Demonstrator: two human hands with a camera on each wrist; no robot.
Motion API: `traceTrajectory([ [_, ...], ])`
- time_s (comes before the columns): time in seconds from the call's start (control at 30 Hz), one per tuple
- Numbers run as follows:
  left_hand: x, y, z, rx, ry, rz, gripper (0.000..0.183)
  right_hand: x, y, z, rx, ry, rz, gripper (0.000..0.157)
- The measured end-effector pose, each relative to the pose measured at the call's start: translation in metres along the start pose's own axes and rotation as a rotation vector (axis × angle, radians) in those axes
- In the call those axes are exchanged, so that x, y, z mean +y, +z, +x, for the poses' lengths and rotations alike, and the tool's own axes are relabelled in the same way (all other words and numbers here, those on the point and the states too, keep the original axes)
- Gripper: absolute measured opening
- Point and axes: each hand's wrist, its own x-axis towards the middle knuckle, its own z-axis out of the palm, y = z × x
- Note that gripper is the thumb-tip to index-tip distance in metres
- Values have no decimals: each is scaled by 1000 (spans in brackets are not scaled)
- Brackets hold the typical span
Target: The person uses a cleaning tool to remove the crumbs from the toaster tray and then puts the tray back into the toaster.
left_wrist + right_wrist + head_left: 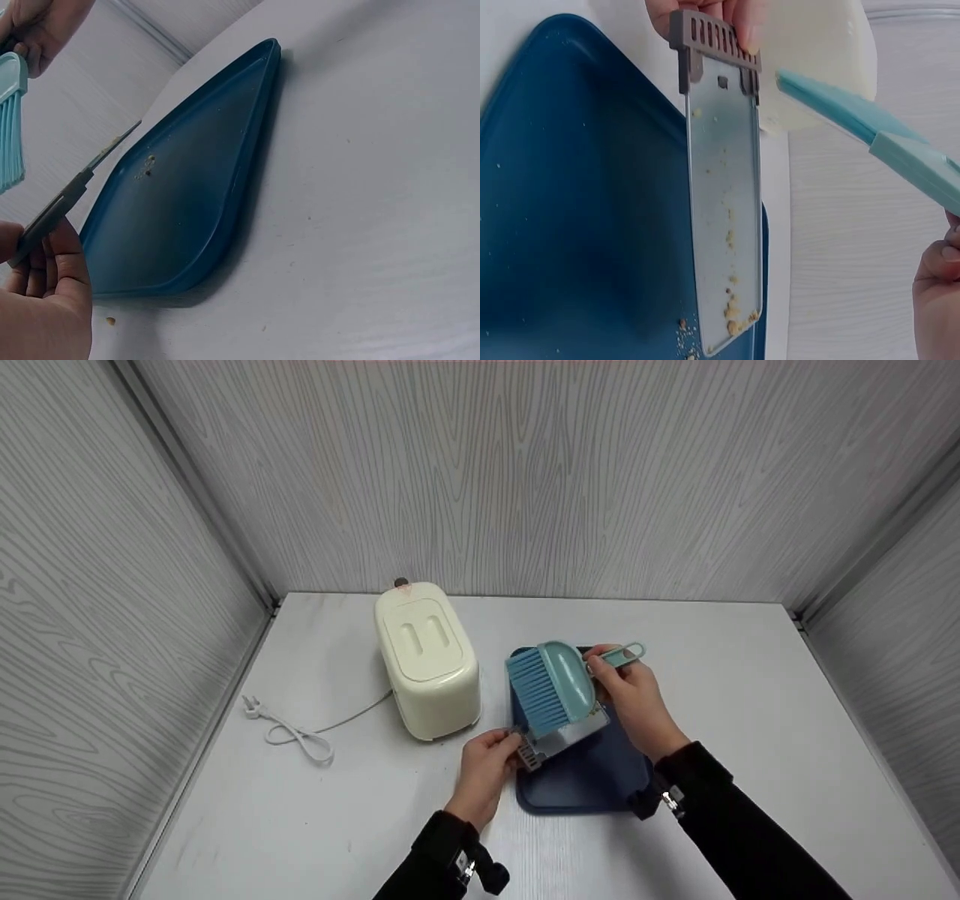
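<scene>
My left hand [486, 769] pinches the brown slotted end of a toaster crumb tray [724, 172], a thin metal plate tilted above a dark blue tray [585, 787]. In the right wrist view, crumbs [733, 309] lie along the plate, thickest at its far lower end. My right hand [634, 697] grips the light blue handle of a small brush [551, 686]. The brush's bristles overlap the plate in the head view; both wrist views show them apart from it. Loose crumbs [148, 165] also lie in the blue tray.
A cream toaster [427, 660] stands left of the blue tray, its top closed by a lid. Its white cord [304, 739] and plug [253, 706] lie on the table's left side. One crumb [110, 321] sits on the tabletop beside the tray. Wood-grain panels enclose the back and sides.
</scene>
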Motion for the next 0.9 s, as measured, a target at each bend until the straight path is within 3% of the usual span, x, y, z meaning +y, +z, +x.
traceTrajectory([
  [0.2, 0, 1, 1, -3, 9, 11, 31, 5, 6, 0, -30, 17, 29, 39],
  [0.47, 1, 0, 0, -19, 1, 12, 34, 11, 6, 1, -37, 75, -41, 38],
  [0.9, -1, -2, 0, 2, -27, -4, 29, 19, -11, -1, -10, 97, -153, 38],
])
